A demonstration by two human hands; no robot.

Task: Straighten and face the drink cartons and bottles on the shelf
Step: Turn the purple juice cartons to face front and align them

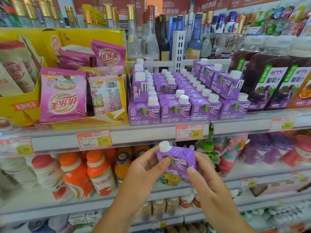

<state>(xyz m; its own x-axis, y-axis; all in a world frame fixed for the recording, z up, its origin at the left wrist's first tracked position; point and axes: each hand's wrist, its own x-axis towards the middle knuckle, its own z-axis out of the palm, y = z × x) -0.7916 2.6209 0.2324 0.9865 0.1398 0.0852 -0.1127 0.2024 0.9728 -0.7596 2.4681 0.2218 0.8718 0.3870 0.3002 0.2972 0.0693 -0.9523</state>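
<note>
A small purple juice carton (178, 163) with a white cap is held in front of the lower shelf, tilted a little. My left hand (148, 167) grips its left side, thumb across the front. My right hand (202, 174) grips its right side and bottom corner. On the shelf above stand several rows of the same purple cartons (175, 108), front row facing out. Some cartons (223, 81) lie tilted on top at the right, and a few (140, 84) are stacked askew at the left. Dark grape juice bottles (269, 84) stand to the right.
Yellow display boxes (20, 108) of pink milk tea sachets fill the shelf's left. Glass liquor bottles (151, 39) stand behind. Price tags (189, 132) line the shelf edge. Orange and white drink bottles (99, 172) sit on the lower shelf.
</note>
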